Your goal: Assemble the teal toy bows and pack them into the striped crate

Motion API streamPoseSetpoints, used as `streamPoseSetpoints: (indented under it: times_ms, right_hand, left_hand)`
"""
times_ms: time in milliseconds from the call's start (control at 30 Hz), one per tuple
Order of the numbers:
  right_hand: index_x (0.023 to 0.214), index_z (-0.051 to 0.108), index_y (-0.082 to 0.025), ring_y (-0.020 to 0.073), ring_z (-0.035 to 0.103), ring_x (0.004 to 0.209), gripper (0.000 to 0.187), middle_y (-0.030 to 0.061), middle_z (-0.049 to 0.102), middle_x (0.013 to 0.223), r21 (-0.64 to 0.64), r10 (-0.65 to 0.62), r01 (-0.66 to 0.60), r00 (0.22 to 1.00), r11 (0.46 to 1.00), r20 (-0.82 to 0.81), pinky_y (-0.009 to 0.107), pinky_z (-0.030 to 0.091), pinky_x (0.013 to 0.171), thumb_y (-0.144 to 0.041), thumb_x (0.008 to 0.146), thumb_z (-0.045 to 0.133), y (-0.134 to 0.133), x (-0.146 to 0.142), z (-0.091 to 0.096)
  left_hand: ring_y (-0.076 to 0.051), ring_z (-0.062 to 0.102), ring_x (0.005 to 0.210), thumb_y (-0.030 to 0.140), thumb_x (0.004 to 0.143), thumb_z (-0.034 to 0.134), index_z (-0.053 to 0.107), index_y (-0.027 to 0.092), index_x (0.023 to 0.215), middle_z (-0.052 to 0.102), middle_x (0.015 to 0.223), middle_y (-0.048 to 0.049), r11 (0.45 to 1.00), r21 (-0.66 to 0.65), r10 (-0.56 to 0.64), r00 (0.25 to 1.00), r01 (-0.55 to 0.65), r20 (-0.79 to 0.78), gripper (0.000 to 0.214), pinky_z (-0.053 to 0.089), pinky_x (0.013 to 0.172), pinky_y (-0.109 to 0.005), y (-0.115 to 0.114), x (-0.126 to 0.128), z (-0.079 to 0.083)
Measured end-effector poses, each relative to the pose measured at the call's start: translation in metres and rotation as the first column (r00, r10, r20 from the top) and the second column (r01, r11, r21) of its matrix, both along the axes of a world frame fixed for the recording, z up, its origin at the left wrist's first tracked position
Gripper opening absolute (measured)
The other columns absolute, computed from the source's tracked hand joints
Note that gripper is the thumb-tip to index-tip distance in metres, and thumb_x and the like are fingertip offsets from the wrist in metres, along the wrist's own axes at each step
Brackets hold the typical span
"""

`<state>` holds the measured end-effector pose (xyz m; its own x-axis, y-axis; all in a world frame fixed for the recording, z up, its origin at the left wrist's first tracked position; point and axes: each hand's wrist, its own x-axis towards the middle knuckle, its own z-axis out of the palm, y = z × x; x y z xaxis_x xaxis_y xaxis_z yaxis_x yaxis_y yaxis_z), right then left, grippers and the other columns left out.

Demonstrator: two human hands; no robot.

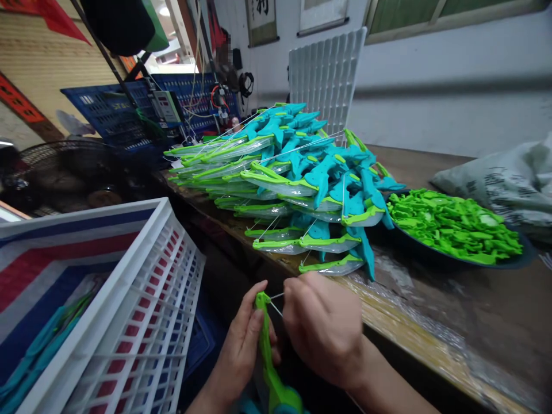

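Observation:
In the head view, my left hand [241, 339] is closed round the green limb of a toy bow [268, 356] held upright at the bottom centre. Teal parts of it show at the lower edge, and the rest is cut off. My right hand [325, 328] is closed in a fist just right of the limb's tip. A white string [276, 307] runs from that tip into the fist, pulled tight. Just beyond my hands lies a big pile of similar toy bows [319, 172], teal with green limbs and strings, stacked on the table.
A dark basin [509, 266] of loose green parts [452, 224] and a plastic sack [513, 178] stand at right on the wooden table [414, 328]. A white crate [146, 310] with a striped lining and teal pieces is at left. Behind are a fan [73, 172] and blue crates [99, 112].

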<state>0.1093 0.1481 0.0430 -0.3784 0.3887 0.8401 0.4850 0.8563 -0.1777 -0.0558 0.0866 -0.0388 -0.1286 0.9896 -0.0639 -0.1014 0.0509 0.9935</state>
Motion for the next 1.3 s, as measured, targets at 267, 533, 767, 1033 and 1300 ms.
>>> streamPoseSetpoints:
  times_ms: [267,533,767,1033,1300]
  right_hand:
    - [0.083,0.056,-0.016,0.0097,0.046,0.059,0.021,-0.0012,0.047,0.068,-0.286,0.037,-0.111,0.966,0.952,-0.254,0.026,0.035,0.057,-0.01,0.101,0.047,0.007,0.0,-0.001]
    - [0.077,0.055,-0.017,0.0082,0.049,0.061,0.026,-0.002,0.051,0.068,-0.476,0.019,-0.204,0.931,0.855,-0.364,0.022,0.037,0.058,-0.016,0.101,0.049,0.014,0.004,-0.017]
    - [0.089,0.065,-0.016,0.0108,0.057,0.074,0.016,0.0026,0.06,0.081,-0.507,0.241,-0.386,0.913,0.771,-0.328,0.022,0.045,0.067,-0.019,0.101,0.056,0.003,0.008,-0.031]
    - [0.086,0.064,-0.018,0.0123,0.06,0.078,0.011,0.0024,0.059,0.087,-0.56,0.128,-0.379,0.891,0.737,-0.435,0.024,0.05,0.069,-0.021,0.096,0.066,-0.005,-0.003,-0.05]
    - [0.095,0.069,-0.018,0.0093,0.063,0.072,0.017,0.0005,0.065,0.083,-0.691,0.109,-0.422,0.887,0.587,-0.448,0.02,0.049,0.067,-0.021,0.103,0.055,-0.009,0.008,-0.044]
  left_hand:
    - [-0.012,0.065,0.066,0.036,0.09,0.073,0.068,0.023,0.102,0.064,0.105,-0.0029,0.958,0.134,-0.283,0.899,0.252,0.333,0.018,0.058,0.059,-0.024,0.015,-0.002,0.016]
    - [-0.006,0.05,0.043,0.04,0.095,0.069,0.066,0.021,0.089,0.054,0.064,0.0044,0.986,0.064,-0.169,0.902,0.157,0.397,0.021,0.045,0.041,-0.014,0.018,0.017,0.009]
    - [-0.006,0.048,0.043,0.038,0.091,0.075,0.064,0.018,0.085,0.052,0.057,0.006,0.994,0.002,-0.103,0.929,0.11,0.355,0.024,0.042,0.043,-0.014,0.026,0.013,0.008]
    - [-0.007,0.049,0.043,0.04,0.089,0.076,0.063,0.018,0.089,0.054,0.06,0.0053,0.992,-0.066,-0.084,0.96,0.106,0.268,0.025,0.042,0.041,-0.016,0.022,0.015,0.008]
    - [-0.007,0.047,0.042,0.04,0.094,0.069,0.06,0.018,0.083,0.051,0.054,0.0063,0.991,-0.055,-0.103,0.95,0.125,0.294,0.026,0.041,0.042,-0.015,0.023,0.015,0.01]
